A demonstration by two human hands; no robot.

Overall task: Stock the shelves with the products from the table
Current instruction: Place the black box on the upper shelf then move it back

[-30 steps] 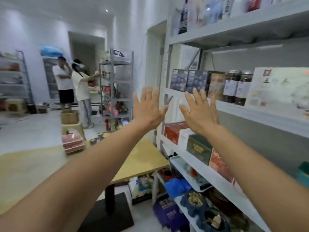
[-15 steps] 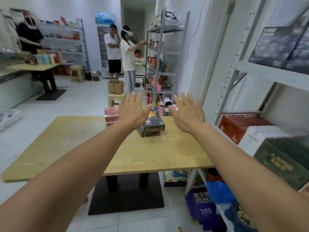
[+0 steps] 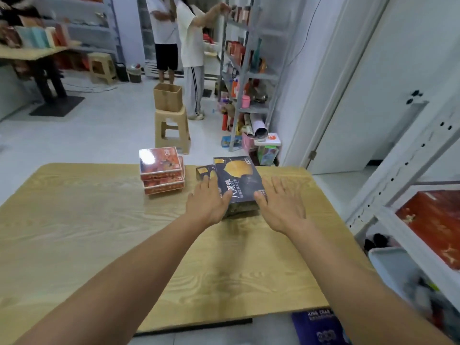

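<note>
Both hands spread flat – left hand (image 3: 207, 202) and right hand (image 3: 280, 207) flanking the dark box (image 3: 237, 181), thumbs touching its near corners, nothing gripped yet. Sits on top of a second dark box (image 3: 205, 171) near the far edge of the table (image 3: 99, 232), just beside the stack of red boxes (image 3: 161, 170). Looks stiff, light, shrink-wrapped – probably slippery, so best squeezed by the long sides. Smooth wood-grain top, white tiled floor, shelf unit (image 3: 408, 220) off the right edge.
</note>
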